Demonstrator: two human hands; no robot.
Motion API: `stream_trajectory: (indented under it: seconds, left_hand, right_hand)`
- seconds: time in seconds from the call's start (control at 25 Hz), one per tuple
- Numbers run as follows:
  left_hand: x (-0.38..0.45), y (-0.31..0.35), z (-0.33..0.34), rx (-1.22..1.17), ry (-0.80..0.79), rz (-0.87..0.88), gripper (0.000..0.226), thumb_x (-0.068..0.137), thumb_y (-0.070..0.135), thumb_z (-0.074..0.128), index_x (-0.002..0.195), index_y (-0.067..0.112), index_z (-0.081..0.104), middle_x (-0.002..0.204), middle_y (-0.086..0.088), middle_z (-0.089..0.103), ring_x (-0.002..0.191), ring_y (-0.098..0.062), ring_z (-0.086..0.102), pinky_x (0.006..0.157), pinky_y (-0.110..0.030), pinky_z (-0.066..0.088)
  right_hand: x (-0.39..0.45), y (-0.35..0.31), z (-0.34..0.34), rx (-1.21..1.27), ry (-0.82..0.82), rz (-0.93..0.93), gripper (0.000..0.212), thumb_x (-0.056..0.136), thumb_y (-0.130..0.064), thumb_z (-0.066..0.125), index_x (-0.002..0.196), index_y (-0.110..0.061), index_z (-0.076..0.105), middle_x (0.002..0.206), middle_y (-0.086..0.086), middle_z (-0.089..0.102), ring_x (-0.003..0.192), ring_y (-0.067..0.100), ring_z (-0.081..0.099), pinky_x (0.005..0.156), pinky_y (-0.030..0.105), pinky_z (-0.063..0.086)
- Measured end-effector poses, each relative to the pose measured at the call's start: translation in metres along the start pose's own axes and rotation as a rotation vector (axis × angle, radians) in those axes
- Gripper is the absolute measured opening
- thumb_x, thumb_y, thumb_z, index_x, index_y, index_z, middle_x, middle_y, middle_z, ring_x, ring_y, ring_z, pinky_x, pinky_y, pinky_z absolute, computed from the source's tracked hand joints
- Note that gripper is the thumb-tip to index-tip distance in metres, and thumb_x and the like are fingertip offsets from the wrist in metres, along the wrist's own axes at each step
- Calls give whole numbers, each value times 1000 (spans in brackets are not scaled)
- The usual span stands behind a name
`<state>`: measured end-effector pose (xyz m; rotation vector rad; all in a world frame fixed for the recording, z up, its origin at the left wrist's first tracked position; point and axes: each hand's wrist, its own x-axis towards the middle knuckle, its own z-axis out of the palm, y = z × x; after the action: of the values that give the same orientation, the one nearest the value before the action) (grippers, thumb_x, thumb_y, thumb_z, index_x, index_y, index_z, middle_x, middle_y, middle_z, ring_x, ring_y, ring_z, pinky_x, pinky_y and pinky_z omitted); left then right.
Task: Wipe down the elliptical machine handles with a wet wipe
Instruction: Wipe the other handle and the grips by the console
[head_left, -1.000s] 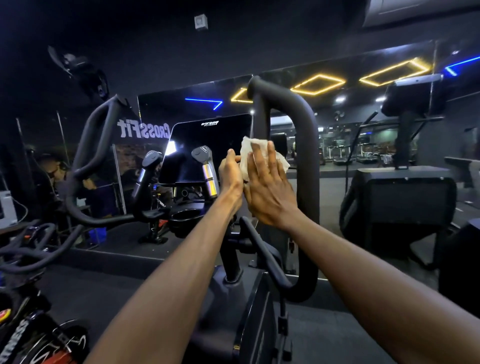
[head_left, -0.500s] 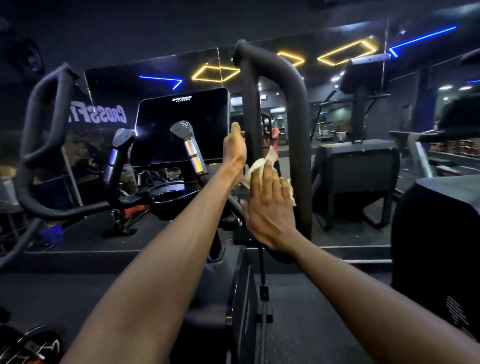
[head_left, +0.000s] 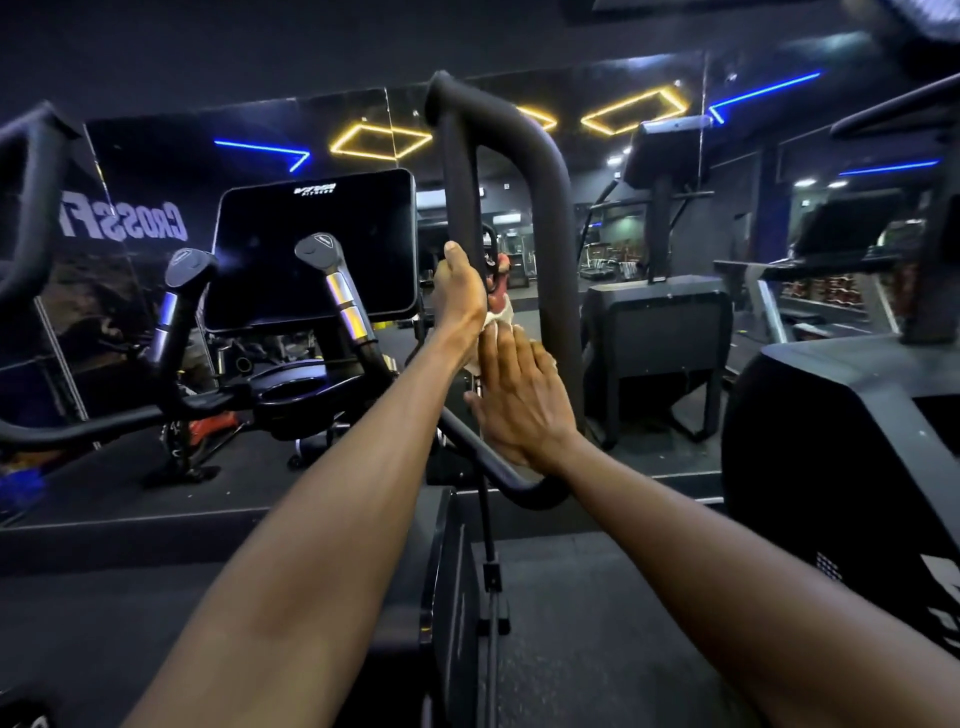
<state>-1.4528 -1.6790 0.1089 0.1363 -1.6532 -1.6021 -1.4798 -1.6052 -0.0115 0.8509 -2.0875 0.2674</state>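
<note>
Now the left hand (head_left: 460, 296) clamps its grip round the handle (head_left: 460, 182) to steady it; just below, the flat, open right hand (head_left: 519, 405) presses the wet wipe (head_left: 501, 312).

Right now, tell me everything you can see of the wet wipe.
The wet wipe is a white, crumpled sheet, mostly hidden between the hands. Only a bunched bit shows, above the right hand's fingertips and beside the left wrist. The right hand lies flat over it, fingers straight, seemingly pressing it toward the inner upright of the black looped handle. The left hand grips that upright just above it. How wet it is cannot be told.
</note>
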Motion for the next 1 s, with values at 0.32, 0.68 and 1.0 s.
stream_trajectory:
  seconds: [0.32,0.68,1.0]
  left_hand:
    - [2,-23,8,193,197,150,46,105,45,17,77,27,49,70,0,59,69,-22,63,74,-43,54]
    - [12,-32,16,254,258,250,45,105,42,16,83,18,47,64,1,55,64,-23,60,61,-34,45]
    - [15,-35,14,240,254,273,43,105,41,18,82,18,46,63,1,53,59,-20,58,57,-34,45]
  right_hand:
    - [-26,48,-29,445,276,-122,47,90,3,40,135,7,54,139,24,55,128,34,54,109,39,44]
    - [-60,44,18,317,267,14,67,89,9,50,152,-1,30,163,18,14,150,43,4,121,53,18]
    - [-57,41,19,423,325,92,60,91,2,38,151,-2,34,162,18,17,145,47,24,111,56,37]
